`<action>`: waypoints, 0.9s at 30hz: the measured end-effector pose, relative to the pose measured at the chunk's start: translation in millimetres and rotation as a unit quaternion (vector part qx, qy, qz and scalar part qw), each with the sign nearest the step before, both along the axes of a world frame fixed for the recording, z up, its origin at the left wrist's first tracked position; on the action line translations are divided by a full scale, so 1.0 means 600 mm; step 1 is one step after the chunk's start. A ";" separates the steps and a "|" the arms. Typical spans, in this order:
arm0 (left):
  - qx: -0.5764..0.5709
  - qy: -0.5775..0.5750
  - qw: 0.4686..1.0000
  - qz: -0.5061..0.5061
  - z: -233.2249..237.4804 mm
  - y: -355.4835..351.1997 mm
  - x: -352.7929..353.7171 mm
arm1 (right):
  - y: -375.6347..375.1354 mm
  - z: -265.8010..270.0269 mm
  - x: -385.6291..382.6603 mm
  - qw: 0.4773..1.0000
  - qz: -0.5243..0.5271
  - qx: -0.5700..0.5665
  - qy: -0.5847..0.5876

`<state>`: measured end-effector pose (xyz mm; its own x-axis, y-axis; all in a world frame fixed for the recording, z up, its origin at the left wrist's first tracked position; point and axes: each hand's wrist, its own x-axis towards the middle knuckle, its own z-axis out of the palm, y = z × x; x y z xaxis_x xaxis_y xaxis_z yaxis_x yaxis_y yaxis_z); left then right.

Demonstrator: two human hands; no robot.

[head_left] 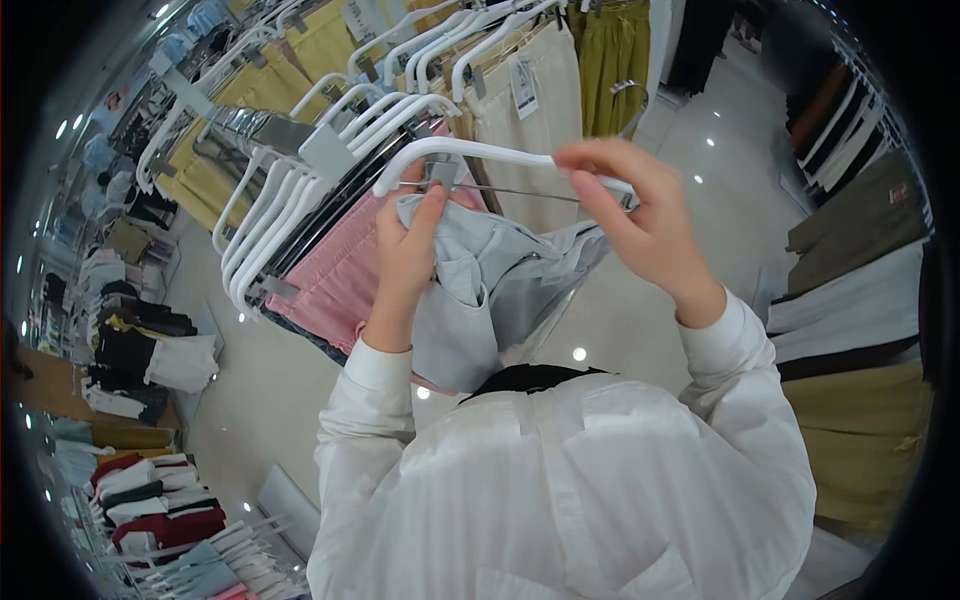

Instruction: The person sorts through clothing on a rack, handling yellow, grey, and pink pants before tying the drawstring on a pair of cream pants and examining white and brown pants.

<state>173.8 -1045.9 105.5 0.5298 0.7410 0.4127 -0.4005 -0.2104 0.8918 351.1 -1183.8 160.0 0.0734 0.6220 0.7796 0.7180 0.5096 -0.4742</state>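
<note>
A white clip hanger with a metal hook is in front of me at chest height. My left hand is closed at its left metal clip, the thumb pressed there, pinching the waistband of light grey trousers. The trousers hang bunched and folded below the hanger's bar. On the other side, my right hand has its fingers curled over the hanger's right arm, close to the hook. The right clip is mostly hidden behind that hand.
Beside my left hand, a rail carries white hangers and pink trousers. Behind it hang cream trousers and olive trousers. More trousers line the right side. Folded clothes lie at lower left.
</note>
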 end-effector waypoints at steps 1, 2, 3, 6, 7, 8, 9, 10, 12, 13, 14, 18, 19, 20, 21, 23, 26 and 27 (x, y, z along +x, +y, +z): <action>-0.001 0.003 1.000 -0.009 0.002 0.000 0.008 | 0.016 0.002 -0.016 1.000 -0.009 -0.001 0.003; 0.050 0.022 0.998 -0.009 0.005 0.001 0.017 | 0.041 0.004 -0.029 0.998 -0.042 0.046 -0.023; 0.102 0.039 0.994 -0.009 0.009 0.001 0.025 | 0.059 0.005 -0.033 0.992 -0.076 0.091 -0.050; 0.207 0.087 0.974 -0.030 0.028 0.002 0.041 | 0.079 0.011 -0.024 0.984 0.017 -0.164 0.067; 0.209 0.086 0.973 -0.042 0.036 -0.001 0.049 | 0.080 0.015 -0.015 0.984 0.005 -0.162 0.071; 0.140 0.056 0.985 -0.083 0.042 -0.007 0.057 | 0.079 0.018 -0.006 0.984 -0.003 -0.175 0.042; 0.067 0.027 0.990 -0.123 0.047 -0.012 0.064 | 0.078 0.018 0.003 0.982 -0.011 -0.190 0.015; 0.063 0.030 0.988 -0.135 0.050 -0.015 0.068 | 0.079 0.010 0.011 0.984 0.037 -0.162 0.069; 0.112 0.010 0.989 -0.091 0.053 -0.017 0.071 | 0.071 0.019 0.030 0.971 0.011 -0.223 0.087; 0.109 0.012 0.989 -0.100 0.050 -0.012 0.071 | 0.066 0.026 0.037 0.955 -0.002 -0.281 0.099; 0.116 0.053 0.985 -0.120 0.049 -0.004 0.068 | 0.062 0.030 0.040 0.947 -0.016 -0.301 0.112; 0.122 0.201 0.959 -0.161 0.042 0.025 0.057 | 0.053 0.016 0.040 0.972 -0.032 -0.227 0.056; 0.121 0.275 0.937 -0.180 0.041 0.029 0.057 | 0.049 0.017 0.036 0.971 -0.041 -0.229 0.063; 0.149 0.267 0.937 -0.169 0.038 0.025 0.059 | 0.046 0.019 0.034 0.973 -0.052 -0.218 0.052; 0.150 0.266 0.936 -0.178 0.033 0.025 0.059 | 0.042 0.023 0.035 0.975 -0.063 -0.207 0.040; 0.182 0.224 0.944 -0.158 0.016 0.032 0.058 | 0.035 0.032 0.049 0.974 -0.108 -0.189 0.055; 0.092 0.151 0.975 -0.134 -0.011 0.041 0.056 | 0.021 0.047 0.078 0.971 -0.139 -0.189 0.052; 0.092 0.151 0.975 -0.138 -0.018 0.042 0.059 | 0.017 0.052 0.081 0.970 -0.124 -0.205 0.030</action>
<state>209.0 -1020.6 94.8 0.8158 0.4821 0.3193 -0.1895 -0.2989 0.9353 399.9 -1173.9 191.0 0.2985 0.8358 0.4608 0.7591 0.0848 -0.6455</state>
